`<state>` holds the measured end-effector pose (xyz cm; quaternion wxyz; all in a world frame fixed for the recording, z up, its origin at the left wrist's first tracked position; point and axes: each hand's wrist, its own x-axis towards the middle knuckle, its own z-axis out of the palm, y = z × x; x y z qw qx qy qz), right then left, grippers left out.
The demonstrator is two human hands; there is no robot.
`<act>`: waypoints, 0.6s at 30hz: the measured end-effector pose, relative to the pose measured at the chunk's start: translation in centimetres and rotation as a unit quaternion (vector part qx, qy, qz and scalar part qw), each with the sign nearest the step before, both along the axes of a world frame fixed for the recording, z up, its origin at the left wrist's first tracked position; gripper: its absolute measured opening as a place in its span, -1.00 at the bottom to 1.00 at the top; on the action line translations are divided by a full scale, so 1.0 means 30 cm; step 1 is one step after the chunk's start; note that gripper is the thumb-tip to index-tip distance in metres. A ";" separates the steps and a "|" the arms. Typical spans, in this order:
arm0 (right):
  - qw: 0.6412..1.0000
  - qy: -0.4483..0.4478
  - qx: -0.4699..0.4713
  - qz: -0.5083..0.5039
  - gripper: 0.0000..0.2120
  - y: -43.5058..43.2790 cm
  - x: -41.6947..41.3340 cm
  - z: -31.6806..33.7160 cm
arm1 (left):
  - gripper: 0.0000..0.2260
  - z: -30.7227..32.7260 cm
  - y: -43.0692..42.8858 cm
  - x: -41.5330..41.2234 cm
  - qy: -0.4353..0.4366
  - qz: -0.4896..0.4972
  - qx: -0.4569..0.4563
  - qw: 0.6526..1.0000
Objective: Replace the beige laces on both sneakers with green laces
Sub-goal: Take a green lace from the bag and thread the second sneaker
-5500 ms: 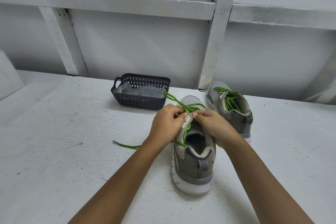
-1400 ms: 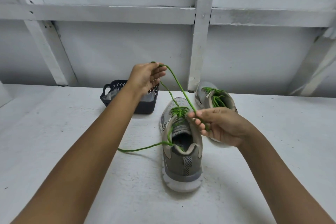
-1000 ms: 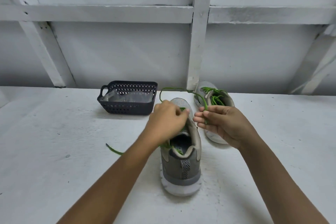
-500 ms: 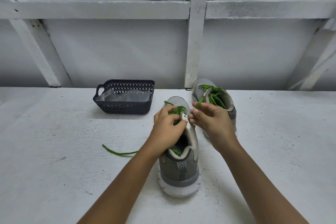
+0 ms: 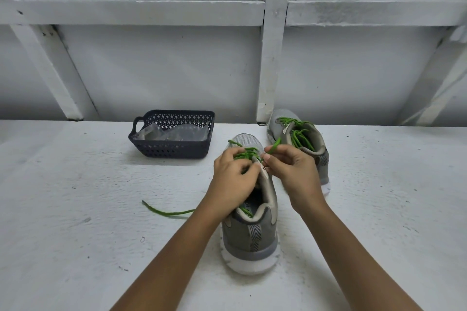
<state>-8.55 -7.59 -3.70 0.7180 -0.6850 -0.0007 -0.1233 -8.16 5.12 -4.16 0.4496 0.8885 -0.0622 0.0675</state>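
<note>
The white bench (image 5: 75, 209) carries everything, backed by a white braced wall. The near sneaker (image 5: 250, 235) stands heel toward the person, probably so the top eyelets face both hands. The far sneaker (image 5: 307, 144), at one o'clock from it, is already threaded in green and looks finished. A dark basket (image 5: 174, 151) at ten o'clock holds clear plastic wrappers; no beige lace is visible.

The left hand (image 5: 233, 179) has its fingers curled on the green lace (image 5: 246, 153) at the tongue, seemingly steadying the crossings. The right hand (image 5: 298, 174) pinches the lace's free end (image 5: 274, 146), likely aiming for an upper eyelet. The other tail (image 5: 164, 212) trails toward nine o'clock. The hands hide the eyelets; nothing else obstructs.
</note>
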 end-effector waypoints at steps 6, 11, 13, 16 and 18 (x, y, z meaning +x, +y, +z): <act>0.999 0.011 -0.039 -0.023 -0.95 0.006 0.003 -0.021 | -0.81 -0.006 -0.003 0.011 -0.021 0.031 0.042 0.998; 0.998 0.011 -0.053 -0.023 -0.89 0.013 0.001 -0.014 | -0.81 -0.004 -0.004 0.013 -0.016 0.031 0.055 0.998; 0.998 0.014 -0.056 -0.028 -0.85 0.016 -0.001 -0.017 | -0.81 -0.002 -0.005 0.010 -0.018 0.031 0.062 0.997; 0.998 0.017 -0.059 -0.023 -0.86 0.015 -0.008 -0.021 | -0.81 -0.001 -0.010 0.004 -0.022 0.034 0.072 0.997; 0.997 0.019 -0.069 -0.016 -0.87 0.018 -0.015 -0.021 | -0.80 -0.001 -0.010 0.000 -0.027 0.032 0.082 0.996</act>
